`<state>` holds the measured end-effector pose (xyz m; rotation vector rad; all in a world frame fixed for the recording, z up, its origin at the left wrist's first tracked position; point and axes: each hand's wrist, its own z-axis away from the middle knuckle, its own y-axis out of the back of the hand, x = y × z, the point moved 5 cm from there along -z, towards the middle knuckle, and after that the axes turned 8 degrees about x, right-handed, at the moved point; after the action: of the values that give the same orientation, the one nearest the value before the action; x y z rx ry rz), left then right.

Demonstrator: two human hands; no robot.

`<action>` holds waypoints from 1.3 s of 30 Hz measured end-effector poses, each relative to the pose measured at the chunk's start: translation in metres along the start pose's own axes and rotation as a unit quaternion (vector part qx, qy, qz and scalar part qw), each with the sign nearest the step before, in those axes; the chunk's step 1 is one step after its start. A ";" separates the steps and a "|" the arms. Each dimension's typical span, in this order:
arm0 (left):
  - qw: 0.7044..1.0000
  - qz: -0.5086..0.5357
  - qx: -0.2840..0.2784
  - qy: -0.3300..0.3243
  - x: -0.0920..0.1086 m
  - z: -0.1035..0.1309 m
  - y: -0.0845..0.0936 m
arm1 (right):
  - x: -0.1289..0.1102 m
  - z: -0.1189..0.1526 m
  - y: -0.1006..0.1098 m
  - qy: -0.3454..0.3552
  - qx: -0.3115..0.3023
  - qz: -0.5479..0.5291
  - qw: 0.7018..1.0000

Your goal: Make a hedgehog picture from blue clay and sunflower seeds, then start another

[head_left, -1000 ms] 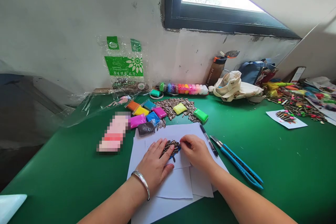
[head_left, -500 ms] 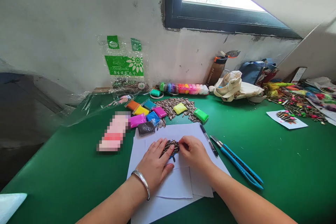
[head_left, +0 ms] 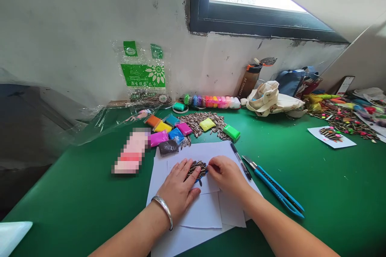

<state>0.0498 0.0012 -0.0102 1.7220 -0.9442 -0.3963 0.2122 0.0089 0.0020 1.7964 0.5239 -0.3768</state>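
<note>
My left hand (head_left: 181, 184), with a silver bangle at the wrist, lies spread on white paper (head_left: 202, 211), its fingertips over the left part of a seed-covered shape (head_left: 199, 170). The shape has striped seeds packed on it and a blue edge at the lower right. My right hand (head_left: 224, 172) is at the shape's right edge, thumb and fingers pinched together; whatever is between them is too small to make out. A black pen (head_left: 241, 160) lies on the paper beyond my right hand, and a blue cutter (head_left: 276, 186) rests to its right.
Behind the paper are coloured clay packets (head_left: 158, 138) and a pile of striped seeds (head_left: 196, 122). A bottle (head_left: 249, 80), a cloth bag (head_left: 267, 98) and a clear plastic bag (head_left: 143, 75) stand along the wall. A decorated card (head_left: 331, 137) lies at the right.
My right hand has shifted very slightly right, showing a little more of the shape's right edge. My left hand stays spread in place.
</note>
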 end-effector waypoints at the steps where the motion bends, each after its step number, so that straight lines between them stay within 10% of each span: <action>1: 1.000 0.001 0.002 0.000 0.000 0.000 0.000 | 0.000 0.000 -0.001 0.004 0.001 0.005 1.000; 39: 1.000 -0.014 -0.013 0.002 0.000 0.000 0.000 | 0.011 -0.009 0.006 -0.014 0.043 -0.016 0.999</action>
<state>0.0496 0.0011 -0.0107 1.7125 -0.9089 -0.4223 0.2244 0.0177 0.0036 1.8649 0.5238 -0.4518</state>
